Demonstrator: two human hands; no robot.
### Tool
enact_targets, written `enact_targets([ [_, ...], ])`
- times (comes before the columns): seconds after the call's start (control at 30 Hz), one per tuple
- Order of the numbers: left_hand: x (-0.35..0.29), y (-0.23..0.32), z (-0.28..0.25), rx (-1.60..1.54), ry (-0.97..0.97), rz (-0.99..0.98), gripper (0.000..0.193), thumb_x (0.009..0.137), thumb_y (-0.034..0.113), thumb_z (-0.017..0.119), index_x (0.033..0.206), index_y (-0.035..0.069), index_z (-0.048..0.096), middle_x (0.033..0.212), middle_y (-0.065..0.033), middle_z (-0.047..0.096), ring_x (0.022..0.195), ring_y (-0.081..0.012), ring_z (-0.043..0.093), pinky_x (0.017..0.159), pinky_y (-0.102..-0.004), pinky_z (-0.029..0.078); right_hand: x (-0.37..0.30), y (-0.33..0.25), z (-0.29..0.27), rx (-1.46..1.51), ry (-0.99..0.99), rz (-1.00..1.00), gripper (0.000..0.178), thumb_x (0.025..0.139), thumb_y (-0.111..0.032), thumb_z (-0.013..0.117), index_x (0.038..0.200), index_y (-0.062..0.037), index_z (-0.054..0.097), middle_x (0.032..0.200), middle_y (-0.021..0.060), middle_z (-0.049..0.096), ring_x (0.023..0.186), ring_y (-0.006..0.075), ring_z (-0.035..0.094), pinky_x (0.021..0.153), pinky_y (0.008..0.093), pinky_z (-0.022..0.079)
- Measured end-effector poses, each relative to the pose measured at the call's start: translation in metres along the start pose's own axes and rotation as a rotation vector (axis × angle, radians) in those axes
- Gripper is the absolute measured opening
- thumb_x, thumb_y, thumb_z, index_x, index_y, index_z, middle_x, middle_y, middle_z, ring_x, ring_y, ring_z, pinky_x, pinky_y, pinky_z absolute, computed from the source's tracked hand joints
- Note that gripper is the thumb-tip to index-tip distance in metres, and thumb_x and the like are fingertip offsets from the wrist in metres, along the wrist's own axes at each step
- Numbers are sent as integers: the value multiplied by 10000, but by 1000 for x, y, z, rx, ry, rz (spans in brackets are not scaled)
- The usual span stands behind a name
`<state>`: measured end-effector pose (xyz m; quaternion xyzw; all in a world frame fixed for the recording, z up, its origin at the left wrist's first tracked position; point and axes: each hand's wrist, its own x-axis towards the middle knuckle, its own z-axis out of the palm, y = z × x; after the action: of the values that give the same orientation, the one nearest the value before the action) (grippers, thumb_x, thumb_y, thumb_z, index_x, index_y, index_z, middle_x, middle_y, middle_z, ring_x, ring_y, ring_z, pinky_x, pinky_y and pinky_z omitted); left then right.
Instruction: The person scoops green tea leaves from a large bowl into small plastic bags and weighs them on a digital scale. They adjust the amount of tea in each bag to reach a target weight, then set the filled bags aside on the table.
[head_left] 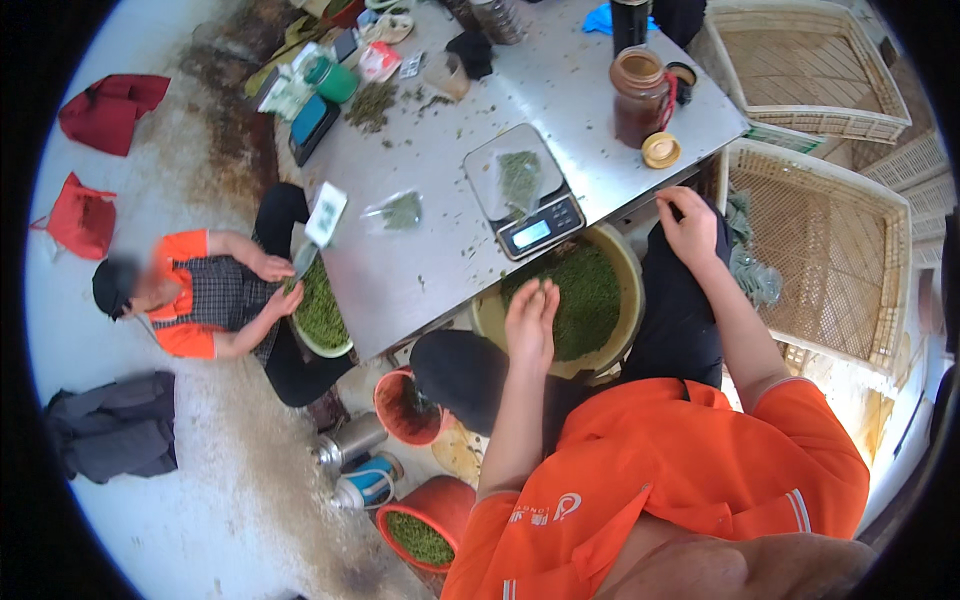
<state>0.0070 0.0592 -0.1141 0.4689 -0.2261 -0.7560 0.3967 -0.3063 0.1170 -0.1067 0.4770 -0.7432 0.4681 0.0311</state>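
My left hand (532, 322) is over a wide yellowish basin (632, 335) of loose green tea-like leaves (585, 300). Its fingers are bent and drawn together; anything inside them is hidden. On the right, my right hand (688, 225) hovers by my dark-trousered thigh, near the table edge. Thumb and fingertips meet there in a pinch, with nothing I can make out between them. Just beyond the basin, a digital scale (540, 232) with a lit display sits on the metal table (420, 270). A clear plastic bag of green leaves (519, 180) rests on its pan.
Across the table corner, a person (195, 295) holds a bag over a bowl of leaves (322, 315). Another leaf bag (402, 211) lies nearby. A brown jar (638, 97) stands at the far right. Crates (825, 250), red buckets (412, 405) and flasks (368, 482) surround me.
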Motion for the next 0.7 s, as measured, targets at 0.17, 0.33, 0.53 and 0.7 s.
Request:
enact_targets([
  [0.17,34,62,63,74,-86,260,287,1050,-6,592,1331,-46,551,1339,-194,634,1204,-276,670,1120,-377,542,-2,1,5,-37,-38,7,84,912,-83,737,981,-45,763,1001,103,759,899,295,737,781,369,586],
  [0.33,59,54,59,145,-4,345,291,1039,-13,618,1319,-62,557,1311,-206,648,1184,-264,673,1087,-355,564,-3,4,5,-55,-38,-12,84,918,-94,735,983,-49,764,985,100,763,889,293,738,778,370,586],
  [0.53,52,48,56,200,23,371,210,1037,9,641,1239,-47,628,1277,-165,674,1139,-224,679,1039,-334,580,-1,1,5,-66,-48,-20,79,914,-104,740,971,-54,764,975,101,763,870,294,736,758,371,586],
  [0.7,54,53,54,295,42,382,195,1033,23,659,1218,-38,650,1244,-144,691,1068,-200,692,996,-323,589,-1,0,8,-73,-64,-15,75,907,-101,743,966,-58,763,963,97,760,861,298,732,748,377,584],
])
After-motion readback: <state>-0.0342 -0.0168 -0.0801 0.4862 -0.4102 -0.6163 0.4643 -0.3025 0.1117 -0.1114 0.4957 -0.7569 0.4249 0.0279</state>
